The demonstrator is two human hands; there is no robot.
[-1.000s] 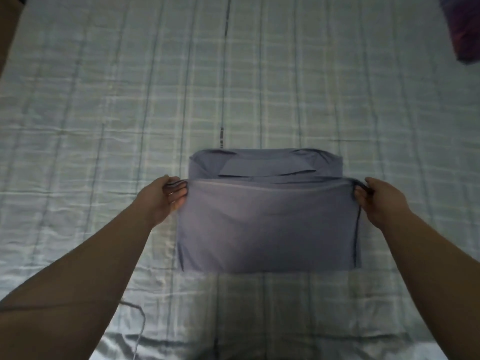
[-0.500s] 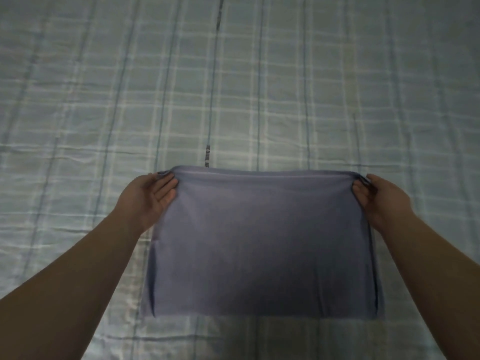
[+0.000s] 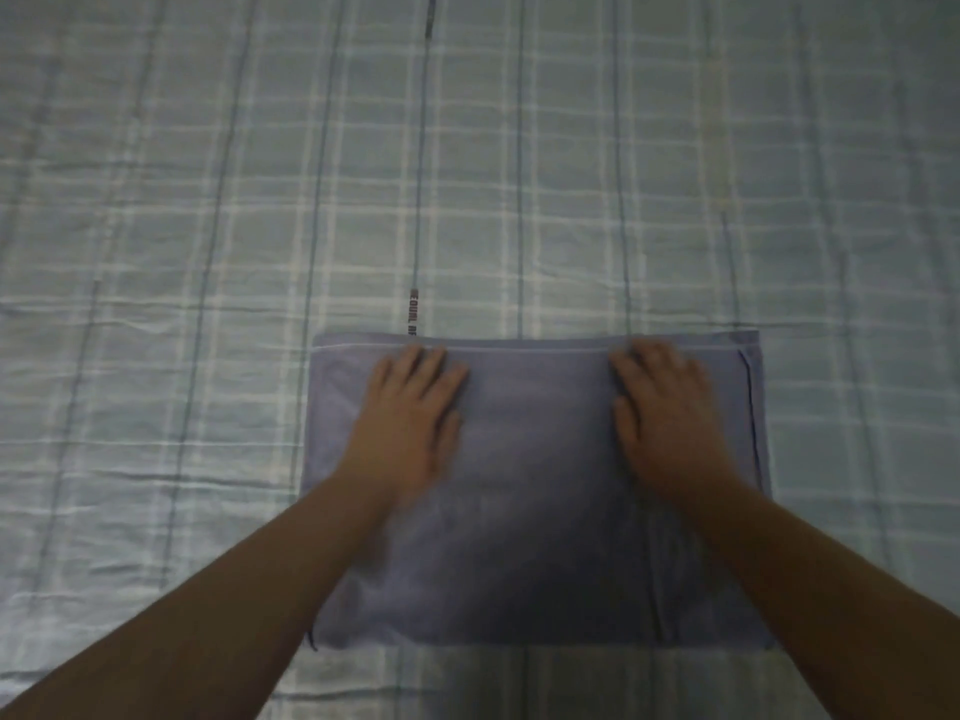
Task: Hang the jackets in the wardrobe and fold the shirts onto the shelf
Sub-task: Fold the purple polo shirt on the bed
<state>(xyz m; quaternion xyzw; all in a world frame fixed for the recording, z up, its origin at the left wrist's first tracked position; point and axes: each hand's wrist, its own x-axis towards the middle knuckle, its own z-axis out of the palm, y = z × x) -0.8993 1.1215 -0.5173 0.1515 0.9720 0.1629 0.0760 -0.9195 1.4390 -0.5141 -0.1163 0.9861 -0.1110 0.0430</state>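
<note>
Shirt (image 3: 540, 511) folded to a flat rectangle on the plaid bedsheet (image 3: 208, 200) | my left hand (image 3: 410, 407) + right hand (image 3: 662, 407) flat on top, fingers straight, gripping nothing | fold looks done; shelf move pending | no jackets, wardrobe or shelf in view

- The left hand (image 3: 410, 407) and right hand (image 3: 665, 413) are blurred, their finger outlines smeared.
- Both forearms run off the lower edge.
- The hands and forearms cover parts of the shirt (image 3: 535, 511).
- The lettering (image 3: 413, 314) on the bed (image 3: 208, 252) is too small to read.
</note>
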